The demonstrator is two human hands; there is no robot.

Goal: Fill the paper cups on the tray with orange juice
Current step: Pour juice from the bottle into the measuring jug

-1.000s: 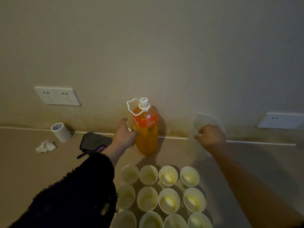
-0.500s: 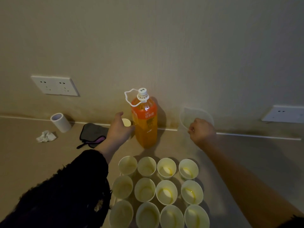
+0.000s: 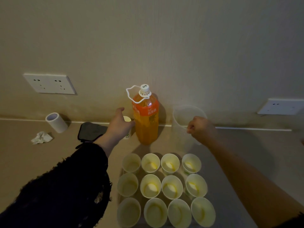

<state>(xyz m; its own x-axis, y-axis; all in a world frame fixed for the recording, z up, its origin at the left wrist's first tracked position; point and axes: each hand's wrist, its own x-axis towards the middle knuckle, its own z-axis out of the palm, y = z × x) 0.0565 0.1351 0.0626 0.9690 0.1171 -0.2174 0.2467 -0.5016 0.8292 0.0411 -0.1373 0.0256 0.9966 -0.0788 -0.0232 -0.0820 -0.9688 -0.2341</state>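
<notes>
Step, as judged: staging the pour. Left hand (image 3: 119, 125) was curled round a spare cup (image 3: 127, 119) just left of the juice bottle (image 3: 145, 125). Fingertips were at or against the bottle wall, couldn't tell which. Right hand (image 3: 201, 129) had a fist grip on the handle of a clear jug (image 3: 185, 116), which stood right of the bottle by the wall.

Cap (image 3: 144, 89) was on, so nothing could pour yet. Best bet: put the spare cup down, steady the bottle low on its body, unscrew, decant into the jug, then pour from that.

- **Bottle:** tall soft plastic, nearly full so probably heavy, orange label, thin white carry loop.
- **Jug:** translucent, looked rigid.
- **Paper cups (image 3: 171, 186):** twelve, three rows of four, packed close on the dim tray (image 3: 118, 196), near side of the worktop (image 3: 24, 162). Thin and light, only yellow traces inside. They'd tip easily, so pour low and slow.
</notes>
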